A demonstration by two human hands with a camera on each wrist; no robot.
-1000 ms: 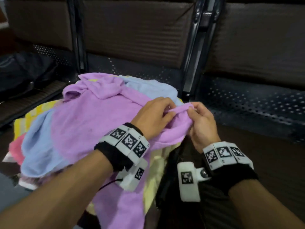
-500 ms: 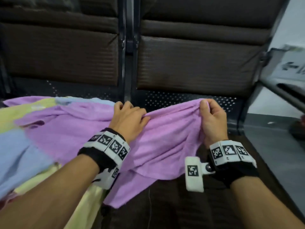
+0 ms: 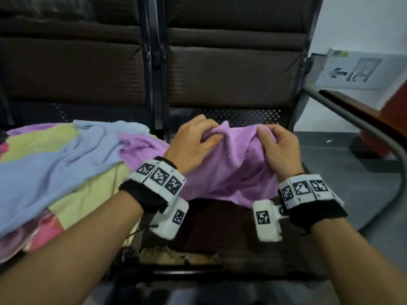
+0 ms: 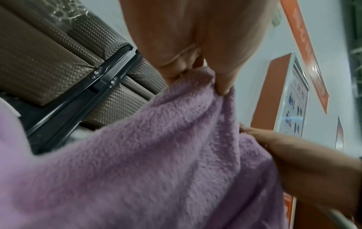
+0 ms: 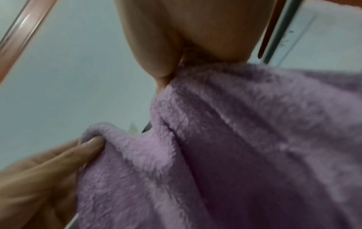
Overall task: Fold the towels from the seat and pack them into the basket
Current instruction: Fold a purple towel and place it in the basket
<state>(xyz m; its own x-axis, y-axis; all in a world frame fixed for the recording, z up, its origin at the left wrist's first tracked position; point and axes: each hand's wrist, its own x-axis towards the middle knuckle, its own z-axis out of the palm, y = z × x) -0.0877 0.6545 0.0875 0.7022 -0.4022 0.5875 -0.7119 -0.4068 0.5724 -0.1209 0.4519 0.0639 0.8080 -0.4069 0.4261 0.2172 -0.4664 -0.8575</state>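
Note:
A fluffy purple towel (image 3: 233, 170) hangs bunched between my two hands above the dark seat (image 3: 215, 234). My left hand (image 3: 196, 139) pinches its top edge on the left, thumb and fingers curled into the cloth (image 4: 195, 117). My right hand (image 3: 273, 144) pinches the top edge on the right, and the wrist view shows the fabric (image 5: 235, 147) caught under its thumb. The towel's left end trails onto a pile of towels (image 3: 55, 164), light blue, yellow and pink, on the seat to the left. No basket is in view.
Brown padded seat backs (image 3: 231, 75) stand behind, with a black frame post (image 3: 154, 62) between the two seats. A grey metal armrest (image 3: 361, 128) curves down at the right, beside grey floor (image 3: 356, 194). A white sign (image 3: 361, 69) hangs on the wall.
The purple towel has been pulled right, off the pile and over the right seat. My hands, spread wide half a second ago, have come closer together, so the cloth bunches between them.

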